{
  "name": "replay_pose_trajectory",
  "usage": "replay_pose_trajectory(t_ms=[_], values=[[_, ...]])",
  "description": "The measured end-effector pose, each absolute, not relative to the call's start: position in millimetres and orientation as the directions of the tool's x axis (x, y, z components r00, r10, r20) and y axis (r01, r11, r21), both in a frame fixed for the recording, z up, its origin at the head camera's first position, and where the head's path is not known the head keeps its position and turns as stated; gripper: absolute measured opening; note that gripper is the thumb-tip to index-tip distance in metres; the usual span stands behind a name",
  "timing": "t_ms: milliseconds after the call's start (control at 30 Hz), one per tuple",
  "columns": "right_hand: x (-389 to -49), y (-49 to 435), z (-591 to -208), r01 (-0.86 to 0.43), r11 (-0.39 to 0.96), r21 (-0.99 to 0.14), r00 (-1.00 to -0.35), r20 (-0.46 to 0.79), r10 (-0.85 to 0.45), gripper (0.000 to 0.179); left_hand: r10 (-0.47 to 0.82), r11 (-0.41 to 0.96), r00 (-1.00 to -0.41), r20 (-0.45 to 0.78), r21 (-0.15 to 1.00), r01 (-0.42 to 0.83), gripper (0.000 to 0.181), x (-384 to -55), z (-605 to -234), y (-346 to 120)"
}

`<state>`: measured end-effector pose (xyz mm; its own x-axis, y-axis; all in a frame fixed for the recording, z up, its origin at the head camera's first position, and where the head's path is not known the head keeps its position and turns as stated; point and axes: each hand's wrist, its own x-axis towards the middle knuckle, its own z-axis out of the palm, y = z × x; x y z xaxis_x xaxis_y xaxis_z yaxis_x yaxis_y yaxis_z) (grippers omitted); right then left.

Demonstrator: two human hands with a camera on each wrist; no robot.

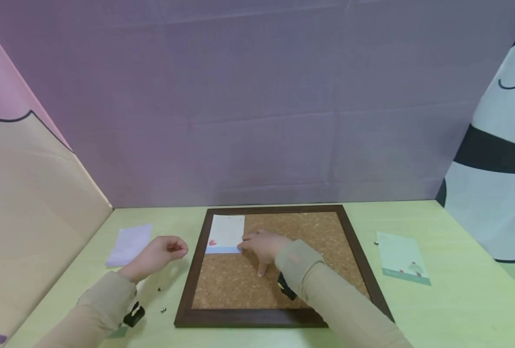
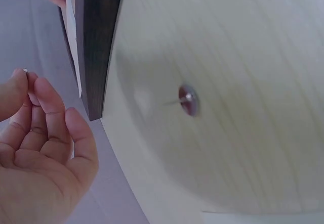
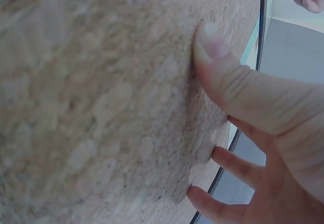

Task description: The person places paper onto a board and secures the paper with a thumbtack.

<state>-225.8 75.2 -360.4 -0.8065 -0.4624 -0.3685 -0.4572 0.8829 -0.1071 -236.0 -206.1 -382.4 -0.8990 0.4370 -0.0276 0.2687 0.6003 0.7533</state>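
Note:
A cork board (image 1: 227,282) in a dark wooden frame lies on the table. On its upper left corner area sits a white note sheet (image 1: 227,231) with a blue bottom strip and a small red picture. My right hand (image 1: 266,247), fingers spread, rests on the cork, its fingertips at the sheet's lower right corner; its thumb (image 3: 212,47) touches the cork. Left of the frame, my left hand (image 1: 159,255) is raised above the table. Between its thumb and index finger it pinches a thumbtack (image 2: 26,71), of which only a tiny shiny bit shows.
Loose thumbtacks (image 1: 163,310) lie left of the board, one with its pin (image 2: 174,102) sticking up. A lilac paper (image 1: 126,244) is at the far left. To the right lie a pale green note sheet (image 1: 403,256) and another tack (image 1: 376,243). A curtain (image 1: 257,121) hangs behind.

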Motion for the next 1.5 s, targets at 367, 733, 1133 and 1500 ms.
replay_pose_trajectory(t_ms=[367,733,1133,1500], values=[[-225.2,74.9,-358.8,-0.459,0.879,-0.128,-0.801,-0.368,-0.472,0.082,0.43,0.548,-0.9,-0.066,0.811,0.202,0.017,-239.7,-379.6,-203.6],[-223.2,73.7,-356.6,-0.459,0.88,-0.126,-0.802,-0.368,-0.471,0.081,0.393,0.514,-0.914,-0.101,0.848,0.128,0.024,-243.7,-374.3,-191.6],[-223.4,74.5,-357.5,-0.463,0.877,-0.131,-0.799,-0.366,-0.477,0.081,0.329,0.407,-0.929,-0.167,0.913,-0.02,0.03,-251.5,-370.9,-173.7],[-226.1,76.4,-358.9,-0.462,0.876,-0.139,-0.797,-0.368,-0.479,0.081,0.202,0.374,-0.944,-0.26,0.912,-0.171,0.037,-266.0,-366.2,-154.5]])
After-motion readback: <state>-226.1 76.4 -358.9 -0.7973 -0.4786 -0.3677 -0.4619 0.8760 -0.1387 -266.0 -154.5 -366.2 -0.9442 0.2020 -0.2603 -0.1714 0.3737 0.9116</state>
